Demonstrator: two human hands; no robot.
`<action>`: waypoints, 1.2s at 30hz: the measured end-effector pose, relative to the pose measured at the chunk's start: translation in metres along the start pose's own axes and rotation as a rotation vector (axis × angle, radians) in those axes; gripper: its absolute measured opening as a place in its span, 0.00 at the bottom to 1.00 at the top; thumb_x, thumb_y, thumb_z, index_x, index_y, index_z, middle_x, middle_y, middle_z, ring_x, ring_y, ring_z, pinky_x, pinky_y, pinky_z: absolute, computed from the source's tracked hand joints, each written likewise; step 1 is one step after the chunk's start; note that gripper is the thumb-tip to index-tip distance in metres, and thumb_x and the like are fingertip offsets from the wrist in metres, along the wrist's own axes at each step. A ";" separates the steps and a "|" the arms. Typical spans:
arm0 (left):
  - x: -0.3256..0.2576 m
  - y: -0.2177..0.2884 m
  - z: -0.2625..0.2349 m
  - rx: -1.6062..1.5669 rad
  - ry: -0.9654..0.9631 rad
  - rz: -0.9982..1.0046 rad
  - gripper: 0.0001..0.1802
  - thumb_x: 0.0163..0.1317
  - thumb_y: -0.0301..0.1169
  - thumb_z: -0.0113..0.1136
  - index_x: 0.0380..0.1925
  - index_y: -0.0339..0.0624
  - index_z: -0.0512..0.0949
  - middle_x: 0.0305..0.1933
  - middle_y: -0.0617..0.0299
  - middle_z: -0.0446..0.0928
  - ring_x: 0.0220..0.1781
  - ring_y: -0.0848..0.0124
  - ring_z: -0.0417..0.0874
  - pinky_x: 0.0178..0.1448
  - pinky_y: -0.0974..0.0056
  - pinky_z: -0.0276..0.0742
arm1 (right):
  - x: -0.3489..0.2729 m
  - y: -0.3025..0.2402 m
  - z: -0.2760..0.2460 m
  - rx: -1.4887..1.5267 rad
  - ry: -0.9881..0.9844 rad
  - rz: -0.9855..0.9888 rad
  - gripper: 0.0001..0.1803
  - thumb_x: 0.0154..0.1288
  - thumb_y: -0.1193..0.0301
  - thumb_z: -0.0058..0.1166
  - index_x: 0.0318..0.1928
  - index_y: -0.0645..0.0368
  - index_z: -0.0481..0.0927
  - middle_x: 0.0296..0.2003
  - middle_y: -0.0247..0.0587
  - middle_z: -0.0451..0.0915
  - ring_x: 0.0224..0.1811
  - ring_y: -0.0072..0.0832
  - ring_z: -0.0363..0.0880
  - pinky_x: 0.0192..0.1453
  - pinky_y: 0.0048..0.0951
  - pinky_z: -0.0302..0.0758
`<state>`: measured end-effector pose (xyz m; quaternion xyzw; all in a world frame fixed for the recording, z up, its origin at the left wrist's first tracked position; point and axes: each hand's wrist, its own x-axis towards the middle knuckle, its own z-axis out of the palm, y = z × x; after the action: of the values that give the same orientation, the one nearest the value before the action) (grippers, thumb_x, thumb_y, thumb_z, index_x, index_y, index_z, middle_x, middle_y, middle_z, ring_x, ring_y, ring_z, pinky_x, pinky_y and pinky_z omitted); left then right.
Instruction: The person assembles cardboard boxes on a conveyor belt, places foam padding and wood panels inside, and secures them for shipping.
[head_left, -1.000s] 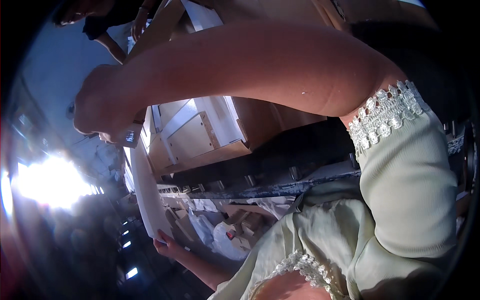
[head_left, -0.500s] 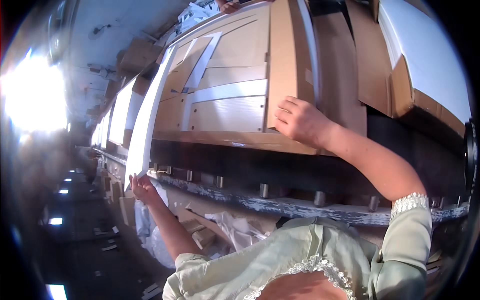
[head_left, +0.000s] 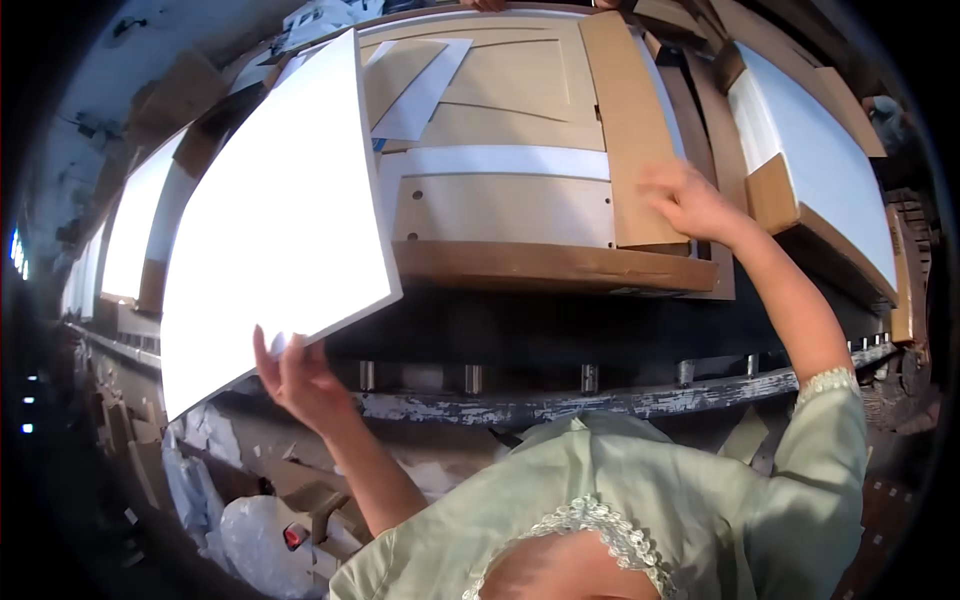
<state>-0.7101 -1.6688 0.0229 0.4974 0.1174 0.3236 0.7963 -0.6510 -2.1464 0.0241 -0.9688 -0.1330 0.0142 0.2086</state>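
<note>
My left hand [head_left: 303, 385] grips the near edge of a large white panel [head_left: 285, 230], which is tilted with its broad face up. The panel covers the left end of an open cardboard box [head_left: 560, 268]. Inside the box lie pale flat boards [head_left: 505, 210] with small dark holes, a white strip [head_left: 500, 160] and a loose narrow white piece [head_left: 425, 100]. My right hand [head_left: 690, 200] is over the brown cardboard flap [head_left: 630, 130] at the box's right side. Its fingers are blurred, and whether they touch the flap I cannot tell.
The box lies on a roller conveyor with a worn metal rail [head_left: 540, 405]. Another carton with a white panel [head_left: 815, 160] stands to the right, and more white panels [head_left: 148, 215] to the left. Another person's hand [head_left: 485, 4] shows at the far edge. Plastic wrap [head_left: 262, 545] and cardboard scraps lie below.
The white panel has turned from nearly edge-on to showing its broad face, with my left hand still on it. My right hand has moved from the box's near corner along the flap.
</note>
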 end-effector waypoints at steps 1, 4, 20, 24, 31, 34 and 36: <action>0.009 0.004 -0.002 -0.040 -0.007 0.028 0.27 0.56 0.17 0.56 0.58 0.35 0.67 0.36 0.59 0.76 0.35 0.74 0.79 0.38 0.69 0.82 | 0.015 0.002 0.002 -0.224 0.224 -0.025 0.19 0.58 0.68 0.56 0.51 0.59 0.76 0.50 0.50 0.76 0.56 0.49 0.69 0.62 0.40 0.65; 0.023 0.010 0.011 0.039 0.122 -0.007 0.28 0.55 0.18 0.58 0.58 0.36 0.68 0.25 0.68 0.73 0.24 0.84 0.71 0.25 0.80 0.68 | 0.057 0.025 0.017 -0.395 0.289 0.265 0.26 0.62 0.63 0.53 0.59 0.57 0.69 0.51 0.54 0.75 0.58 0.55 0.66 0.63 0.44 0.64; 0.049 0.017 -0.013 -0.014 0.203 -0.013 0.26 0.57 0.17 0.56 0.57 0.38 0.69 0.24 0.70 0.69 0.24 0.83 0.66 0.26 0.79 0.62 | 0.062 0.006 0.037 -0.099 0.455 0.483 0.18 0.65 0.67 0.44 0.56 0.54 0.73 0.41 0.55 0.80 0.45 0.52 0.77 0.49 0.45 0.74; 0.058 0.024 -0.018 -0.042 0.152 0.038 0.24 0.57 0.20 0.58 0.56 0.40 0.70 0.30 0.63 0.74 0.29 0.79 0.74 0.32 0.76 0.72 | 0.059 0.019 0.035 0.027 0.466 0.454 0.17 0.65 0.69 0.46 0.52 0.61 0.74 0.42 0.59 0.78 0.47 0.54 0.76 0.50 0.44 0.73; 0.061 0.052 -0.052 -0.073 0.073 0.012 0.25 0.57 0.20 0.56 0.57 0.38 0.69 0.42 0.51 0.76 0.43 0.69 0.77 0.46 0.67 0.76 | 0.069 -0.040 0.060 -0.181 0.187 0.703 0.20 0.64 0.67 0.47 0.56 0.59 0.72 0.56 0.60 0.68 0.62 0.50 0.59 0.64 0.49 0.57; 0.052 0.066 -0.052 -0.044 0.123 0.058 0.25 0.58 0.20 0.56 0.57 0.38 0.69 0.42 0.53 0.76 0.42 0.70 0.77 0.43 0.70 0.76 | 0.065 -0.048 0.054 -0.604 0.106 0.415 0.22 0.64 0.67 0.49 0.58 0.59 0.71 0.62 0.55 0.62 0.65 0.50 0.57 0.67 0.50 0.56; 0.049 0.070 -0.056 -0.030 0.094 0.054 0.26 0.57 0.21 0.57 0.58 0.38 0.69 0.42 0.54 0.76 0.41 0.71 0.77 0.43 0.71 0.75 | 0.093 -0.063 0.065 -0.490 0.208 0.189 0.22 0.63 0.66 0.50 0.57 0.59 0.71 0.62 0.54 0.62 0.65 0.50 0.56 0.67 0.50 0.56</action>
<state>-0.7288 -1.5771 0.0640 0.4726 0.1364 0.3697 0.7883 -0.5827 -2.0409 -0.0073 -0.9947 -0.0195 -0.0987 -0.0214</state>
